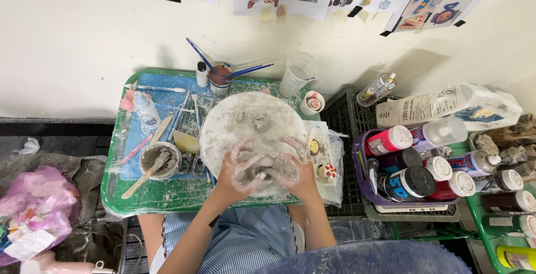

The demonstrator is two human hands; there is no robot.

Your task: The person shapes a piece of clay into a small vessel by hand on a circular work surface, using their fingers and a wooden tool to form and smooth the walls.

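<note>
Wet clay, glossy plastic

Matt grey wet clay lump (pixel 267 168) coats the round white board (pixel 245 119); the green plastic tray (pixel 167 196), at 7 o'clock, looks glossy.

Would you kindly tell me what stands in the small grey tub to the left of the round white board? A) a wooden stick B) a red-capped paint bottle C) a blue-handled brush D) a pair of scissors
A: a wooden stick leans out of the clay-smeared tub on the green tray, left of the round board where both hands press grey clay.
</note>
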